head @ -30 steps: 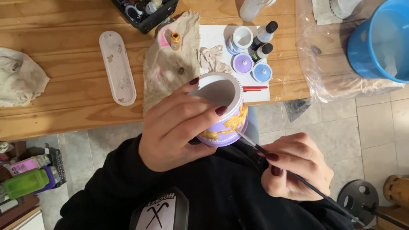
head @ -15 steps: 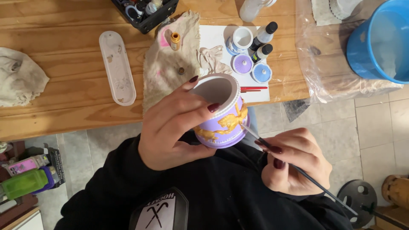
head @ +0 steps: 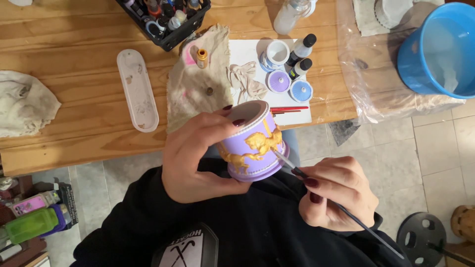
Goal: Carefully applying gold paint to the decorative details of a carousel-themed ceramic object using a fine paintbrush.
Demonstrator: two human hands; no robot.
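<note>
Purple pot clamped in my left hand; my right hand pinches the brush, tip touching its gold horse.

On the table, a black crate at the far edge holds small bottles with coloured caps, and on a white sheet stand two black-capped bottles with white labels beside round jars, one lilac, one blue. A small gold-capped bottle lies on a stained cloth. Down at the left, off the table, a green bottle lies beside a pink-labelled package.
</note>
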